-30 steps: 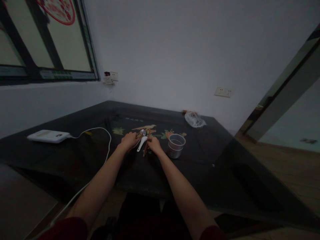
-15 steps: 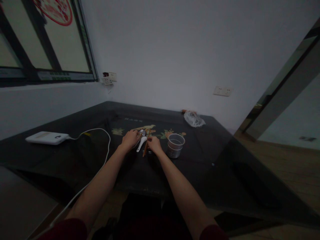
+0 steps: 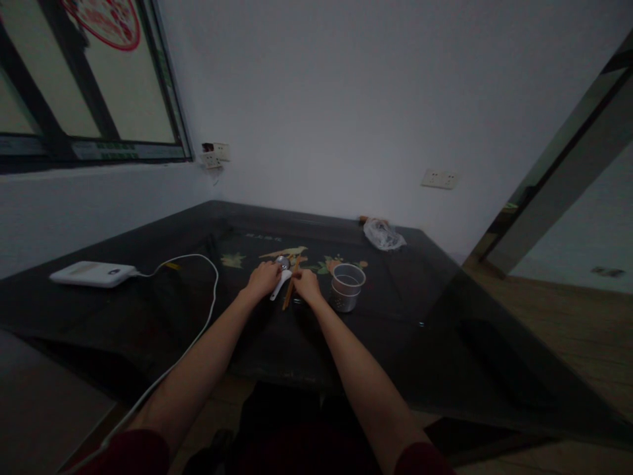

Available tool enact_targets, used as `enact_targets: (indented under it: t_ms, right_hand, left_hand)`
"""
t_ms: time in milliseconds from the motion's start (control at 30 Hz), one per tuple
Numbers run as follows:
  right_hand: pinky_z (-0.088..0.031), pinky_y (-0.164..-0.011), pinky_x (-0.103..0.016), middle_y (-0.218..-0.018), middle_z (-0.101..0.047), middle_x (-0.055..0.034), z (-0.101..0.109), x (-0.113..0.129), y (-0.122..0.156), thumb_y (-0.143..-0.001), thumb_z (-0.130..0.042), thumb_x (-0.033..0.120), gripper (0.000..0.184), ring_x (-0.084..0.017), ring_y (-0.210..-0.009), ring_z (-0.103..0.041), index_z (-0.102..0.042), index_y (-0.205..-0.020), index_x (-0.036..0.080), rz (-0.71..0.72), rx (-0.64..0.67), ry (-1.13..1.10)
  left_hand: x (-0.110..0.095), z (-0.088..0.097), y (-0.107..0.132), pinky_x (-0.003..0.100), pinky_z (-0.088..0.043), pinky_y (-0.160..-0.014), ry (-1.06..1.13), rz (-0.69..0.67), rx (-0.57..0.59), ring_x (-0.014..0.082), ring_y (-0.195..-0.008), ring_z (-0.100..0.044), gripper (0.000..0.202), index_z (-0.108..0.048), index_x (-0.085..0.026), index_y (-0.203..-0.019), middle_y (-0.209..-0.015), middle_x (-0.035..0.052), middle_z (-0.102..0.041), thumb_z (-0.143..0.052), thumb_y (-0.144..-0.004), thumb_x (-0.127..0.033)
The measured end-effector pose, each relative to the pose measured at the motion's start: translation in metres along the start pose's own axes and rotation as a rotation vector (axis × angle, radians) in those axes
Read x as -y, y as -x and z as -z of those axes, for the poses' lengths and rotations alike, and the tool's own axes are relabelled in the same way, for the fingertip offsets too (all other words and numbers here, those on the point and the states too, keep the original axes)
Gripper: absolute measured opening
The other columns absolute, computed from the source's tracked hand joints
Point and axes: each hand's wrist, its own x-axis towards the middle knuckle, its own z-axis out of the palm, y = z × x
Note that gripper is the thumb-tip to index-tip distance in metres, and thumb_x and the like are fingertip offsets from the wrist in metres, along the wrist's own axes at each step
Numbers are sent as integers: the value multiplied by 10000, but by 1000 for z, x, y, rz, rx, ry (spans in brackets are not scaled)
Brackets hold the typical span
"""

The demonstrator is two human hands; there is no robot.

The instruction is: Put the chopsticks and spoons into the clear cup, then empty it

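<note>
Both my hands rest on a dark table (image 3: 425, 310) with a painted bird and flowers. My left hand (image 3: 263, 280) is curled, its fingers against a white spoon (image 3: 280, 285) and a metal spoon (image 3: 283, 262) lying between the hands. My right hand (image 3: 306, 285) is closed in a pinch on brown chopsticks (image 3: 290, 285) that lie slanted on the table. A clear plastic cup (image 3: 347, 286) stands upright just right of my right hand.
A white flat device (image 3: 91, 273) lies at the table's left, its white cable (image 3: 205, 290) looping toward me. A crumpled clear bag (image 3: 383, 234) sits at the far edge by the wall. A window is at the left, wooden floor at the right.
My left hand has slid slightly right, closer to the white spoon. My right hand stays on the chopsticks. The view shifted a little.
</note>
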Motion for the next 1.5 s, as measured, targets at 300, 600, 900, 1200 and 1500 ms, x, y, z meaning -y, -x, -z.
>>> enact_targets:
  t_ms: [300, 600, 900, 1200, 1500]
  right_hand:
    - [-457, -803, -237, -1028, -713, -86, 0, -2, -1, -803, -525, 155, 275, -202, -996, -644, -714, -1001, 182, 12, -2, 8]
    - [-444, -812, -224, -1035, -710, -72, 4, -4, 0, -814, -515, 145, 272, -180, -986, -638, -707, -1002, 185, -4, -32, 31]
    - [-449, -783, -230, -1024, -709, -82, 1, -6, -3, -808, -527, 144, 256, -180, -962, -642, -706, -990, 172, -7, -34, 19]
    - [-450, -793, -240, -1025, -706, -86, 0, -9, -4, -804, -523, 138, 259, -185, -956, -640, -707, -985, 161, 25, -51, 12]
    - [-449, -807, -240, -1013, -705, -75, -1, -10, -6, -800, -523, 133, 251, -178, -950, -636, -708, -966, 177, 29, -59, 24]
  left_hand:
    - [1, -4, -3, 313, -429, -889, -8, -19, -10, 226, -1027, -550, 267, -625, -178, -1040, -1122, 112, -610, -414, -893, -250]
    - [-4, -3, 0, 300, -425, -893, 4, -74, -11, 221, -1042, -555, 265, -627, -207, -1056, -1156, 97, -605, -424, -890, -244]
    - [-10, -1, 6, 324, -451, -847, -62, 7, -43, 246, -1052, -549, 272, -593, -198, -1076, -1121, 109, -606, -425, -881, -287]
    - [-9, 1, 8, 361, -437, -872, -92, 99, 5, 272, -1086, -541, 237, -636, -181, -962, -1108, 129, -611, -480, -839, -310]
    - [-7, -2, 4, 366, -452, -848, -101, 104, 20, 281, -1046, -576, 242, -674, -180, -889, -1057, 133, -647, -494, -815, -324]
